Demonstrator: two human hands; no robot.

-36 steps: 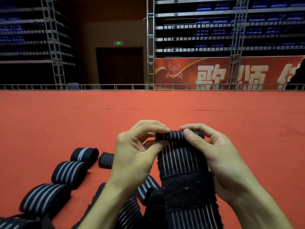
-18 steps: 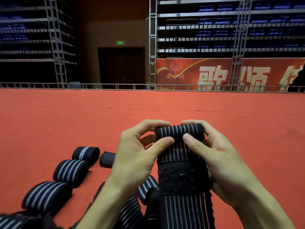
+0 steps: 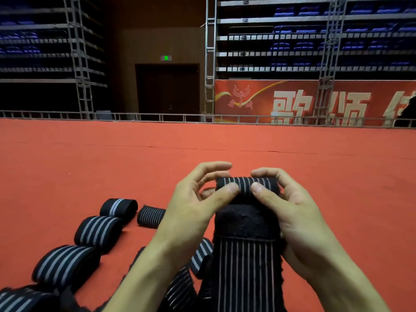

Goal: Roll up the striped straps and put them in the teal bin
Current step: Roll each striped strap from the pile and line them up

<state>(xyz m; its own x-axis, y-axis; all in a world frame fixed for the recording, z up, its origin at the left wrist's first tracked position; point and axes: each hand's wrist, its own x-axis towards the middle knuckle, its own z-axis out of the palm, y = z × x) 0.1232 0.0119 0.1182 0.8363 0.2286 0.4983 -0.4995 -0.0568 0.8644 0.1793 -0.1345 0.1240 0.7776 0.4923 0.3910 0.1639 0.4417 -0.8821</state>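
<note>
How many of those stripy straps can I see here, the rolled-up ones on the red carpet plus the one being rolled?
Rolled straps on the carpet: 5
Half-rolled strap, pinched by the left hand and right hand: 1
Total: 6
The heap between the forearms is too hidden to count.

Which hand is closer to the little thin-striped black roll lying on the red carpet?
Left. The left hand sits just right of the small thin-striped black rolled strap; the right hand is farther right, beyond the black striped strap both hands pinch.
</note>
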